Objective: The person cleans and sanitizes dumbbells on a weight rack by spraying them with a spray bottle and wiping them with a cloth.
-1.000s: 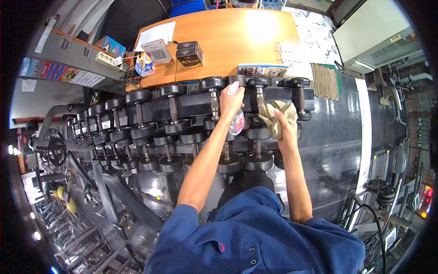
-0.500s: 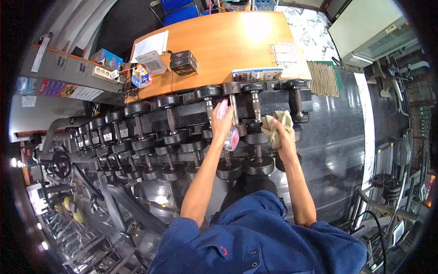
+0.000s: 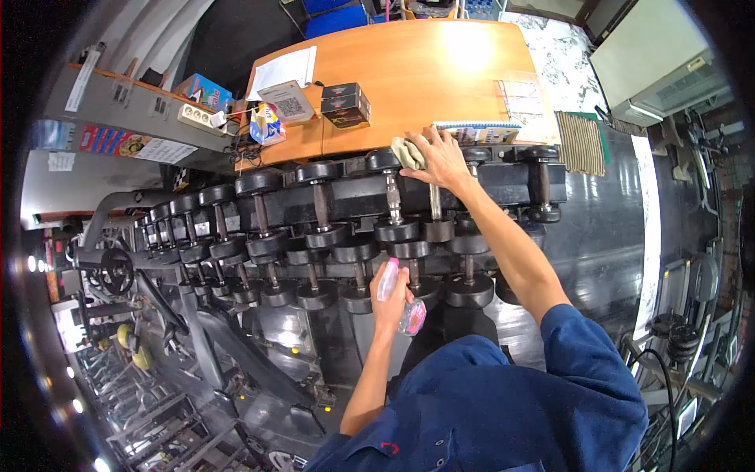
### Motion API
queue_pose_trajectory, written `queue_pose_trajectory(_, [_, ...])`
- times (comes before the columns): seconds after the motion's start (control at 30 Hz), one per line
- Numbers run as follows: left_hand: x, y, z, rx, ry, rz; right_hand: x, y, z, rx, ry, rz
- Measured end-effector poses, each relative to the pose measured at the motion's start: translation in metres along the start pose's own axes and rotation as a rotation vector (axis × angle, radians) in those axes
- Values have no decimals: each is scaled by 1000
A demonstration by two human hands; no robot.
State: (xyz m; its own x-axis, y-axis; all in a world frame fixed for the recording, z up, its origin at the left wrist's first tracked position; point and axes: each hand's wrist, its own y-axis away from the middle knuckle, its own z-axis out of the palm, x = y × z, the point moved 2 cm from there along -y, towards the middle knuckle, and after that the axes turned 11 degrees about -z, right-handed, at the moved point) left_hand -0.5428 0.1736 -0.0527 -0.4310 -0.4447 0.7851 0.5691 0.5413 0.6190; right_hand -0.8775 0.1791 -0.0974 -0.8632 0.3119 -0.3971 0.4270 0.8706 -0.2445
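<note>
The right hand (image 3: 442, 164) has its fingers bent around a folded cloth (image 3: 410, 153), the fingertips pointing away from the person and the cloth on the thumb side. The grip is over the far end of one dumbbell (image 3: 436, 203) in the upper row. That dumbbell's far head is hidden by the hand and cloth, so contact there cannot be confirmed.

From the grip, the bare handle extends back toward the person. Its long axis runs nearly straight from the tabletop (image 3: 417, 71) side to the person's side, ending at the near head (image 3: 439, 230). The right hand is the nearer of the two to this handle.

The left hand (image 3: 391, 297) is closed around a spray bottle (image 3: 413, 317), held on the person's side of the lower row. The bottle's long axis is slanted: the pink tip points toward the rack (image 3: 353, 201), and the body sits nearer the person and to the right.

Beyond the upper row, a spiral-bound calendar (image 3: 480, 134) stands at the tabletop's near edge, just beside the right hand.
</note>
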Motion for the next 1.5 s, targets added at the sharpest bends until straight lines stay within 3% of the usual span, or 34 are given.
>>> queue_pose_trajectory(0.2, [-9, 12, -17, 20, 14, -31, 9, 1, 23, -42, -31, -79])
queue_pose_trajectory(0.43, [-4, 20, -19, 43, 89, -8, -4, 14, 33, 233, 33, -205])
queue_pose_trajectory(0.7, [-9, 18, -19, 15, 77, -6, -35, 62, 40, 267, -55, 4])
queue_pose_trajectory(0.8, [-12, 16, -20, -16, 84, 11, -58, 86, 21, 405, -368, 214])
queue_pose_trajectory(0.83, [-11, 15, -20, -25, 92, 17, -60, 91, 17, 390, -392, 372])
queue_pose_trajectory(0.9, [-7, 13, -20, -21, 62, 30, -57, 101, 30, 652, -876, 695])
queue_pose_trajectory(0.97, [-3, 13, -22, -27, 34, 33, -53, 96, 58, 1050, -1318, 959])
queue_pose_trajectory(1.0, [0, 13, -23, -35, 22, 31, -55, 84, 51, 1054, -1665, 941])
queue_pose_trajectory(1.07, [1, 14, -27, -39, 6, 29, -53, 59, 60, 1021, -1876, 1075])
queue_pose_trajectory(1.13, [1, 13, -28, -32, 6, 31, -14, 35, 122, 781, -1466, 1308])
queue_pose_trajectory(1.2, [6, 16, -28, -18, 14, 22, -16, 9, 115, 383, -1059, 1434])
queue_pose_trajectory(1.27, [6, 19, -29, -3, 26, 14, -32, -9, 85, 196, -829, 1528])
queue_pose_trajectory(1.37, [0, 17, -29, -3, 34, 23, -35, 1, 82, 216, -641, 1359])
queue_pose_trajectory(1.47, [-6, 22, -29, 0, 12, 21, -52, 19, 65, 381, -581, 1195])
queue_pose_trajectory(1.5, [-7, 23, -28, 0, -1, 18, -50, 22, 76, 508, -417, 1087])
